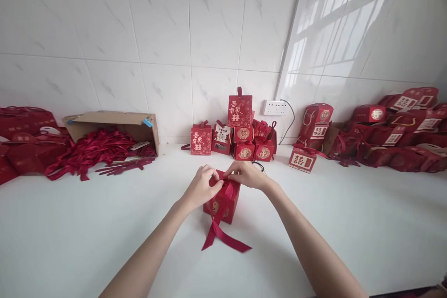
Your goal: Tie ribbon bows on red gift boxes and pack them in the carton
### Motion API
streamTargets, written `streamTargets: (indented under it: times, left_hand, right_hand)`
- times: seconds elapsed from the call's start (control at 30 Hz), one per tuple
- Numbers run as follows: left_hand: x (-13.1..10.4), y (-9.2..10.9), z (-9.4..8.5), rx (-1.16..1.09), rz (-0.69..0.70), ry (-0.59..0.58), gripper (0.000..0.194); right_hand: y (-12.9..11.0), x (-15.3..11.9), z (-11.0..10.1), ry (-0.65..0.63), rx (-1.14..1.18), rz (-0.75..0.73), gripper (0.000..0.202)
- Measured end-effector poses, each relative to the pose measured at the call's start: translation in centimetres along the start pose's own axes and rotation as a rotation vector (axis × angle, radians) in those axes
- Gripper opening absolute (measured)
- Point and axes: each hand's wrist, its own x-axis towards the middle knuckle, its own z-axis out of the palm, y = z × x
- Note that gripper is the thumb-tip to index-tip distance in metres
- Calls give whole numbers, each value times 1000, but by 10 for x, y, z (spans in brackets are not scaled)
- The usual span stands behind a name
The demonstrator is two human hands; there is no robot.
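A small red gift box [230, 212] with a gold emblem on its front stands on the white table in front of me. Red ribbon [228, 240] lies across its top, and two loose tails trail down the front onto the table. At the top of the box, my left hand [204, 185] pinches the ribbon from the left side. My right hand [246, 174] pinches it from the right, close to the left fingertips. Fingers partly cover the spot where the ribbon is gathered.
Finished-looking red boxes [240, 111] are stacked against the tiled wall. A tipped cardboard box [111, 118] spills red ribbons [101, 149] at left. More red boxes [401, 125] pile up at right, with a single box [302, 160] nearer. A power strip [274, 107] is on the wall.
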Motion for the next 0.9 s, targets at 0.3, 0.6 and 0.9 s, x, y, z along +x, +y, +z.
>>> streamTargets:
  times: [0.3, 0.6, 0.9]
  left_hand:
    - [-6, -4, 0, 50, 70, -53, 14]
    - [-12, 8, -1, 52, 97, -80, 7]
    - [-15, 0, 7, -23, 75, -24, 12]
  right_hand:
    - [-13, -16, 11, -7, -132, -17, 9]
    - [-10, -24, 21, 133, 102, -11, 10]
    - [-13, -23, 24, 99, 100, 10, 5]
